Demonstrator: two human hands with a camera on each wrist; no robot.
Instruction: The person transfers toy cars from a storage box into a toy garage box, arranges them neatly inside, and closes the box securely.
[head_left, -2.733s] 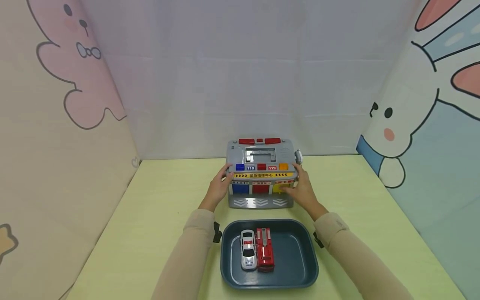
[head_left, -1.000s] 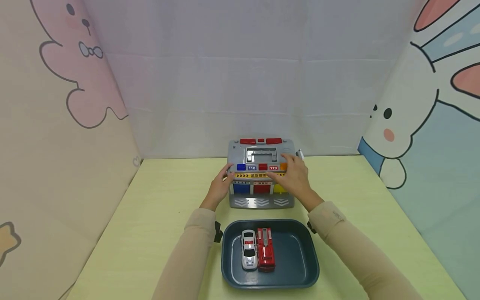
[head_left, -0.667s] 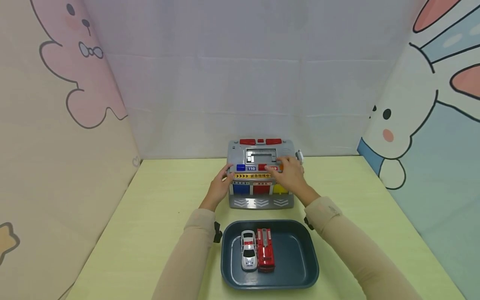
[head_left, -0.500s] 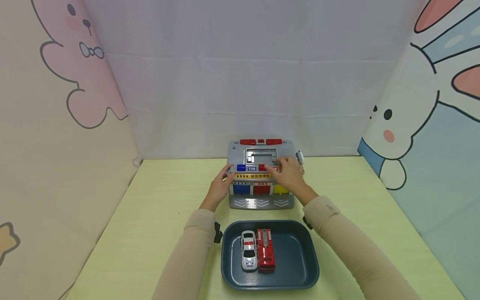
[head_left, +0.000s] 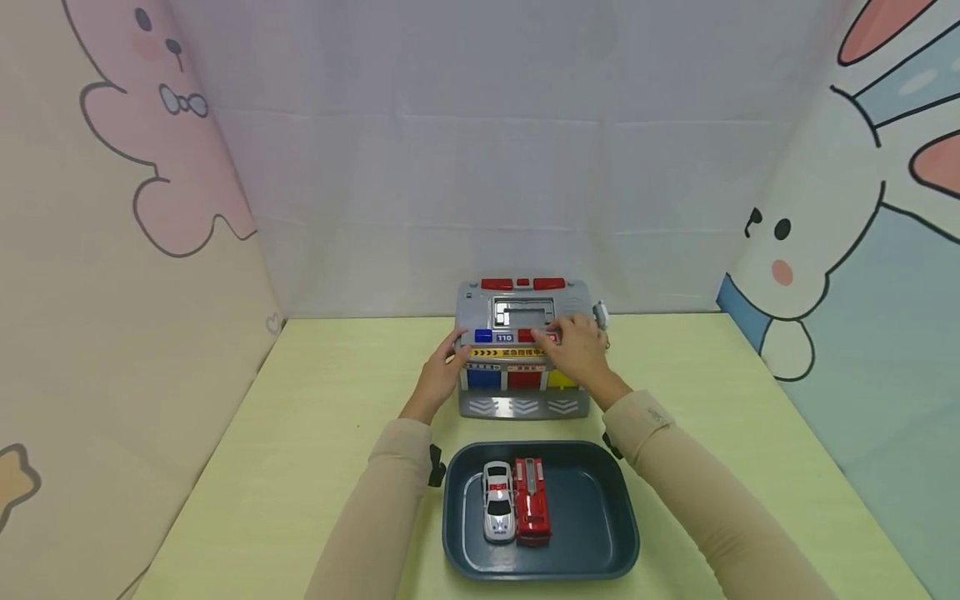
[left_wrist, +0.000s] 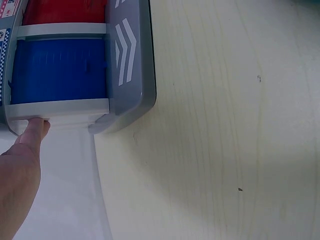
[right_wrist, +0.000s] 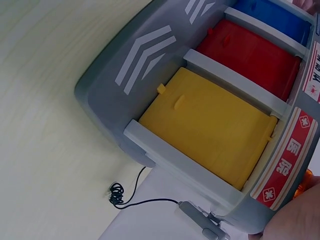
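A grey toy rescue-station garage (head_left: 525,407) stands at the back of the table, with blue, red and yellow doors and coloured top buttons. My left hand (head_left: 437,379) holds its left side; in the left wrist view, fingers (left_wrist: 34,134) touch the side wall by the blue door (left_wrist: 60,70). My right hand (head_left: 581,350) lies over the upper right of the panel, its thumb at the red button (head_left: 525,335) and forefinger below the recessed frame. It hides most of the orange button (right_wrist: 304,182). Whether any button is pressed down I cannot tell.
A dark blue tray (head_left: 600,567) sits in front, between my forearms, holding a silver toy police car (head_left: 498,504) and a red toy fire truck (head_left: 532,508) side by side. At the garage's right side a grey handset (right_wrist: 202,220) hangs on a black coiled cord (right_wrist: 116,194).
My right hand has left the garage's right edge and yellow door and moved up and left onto the button panel, then shifted slightly further left. My left hand stays in place.
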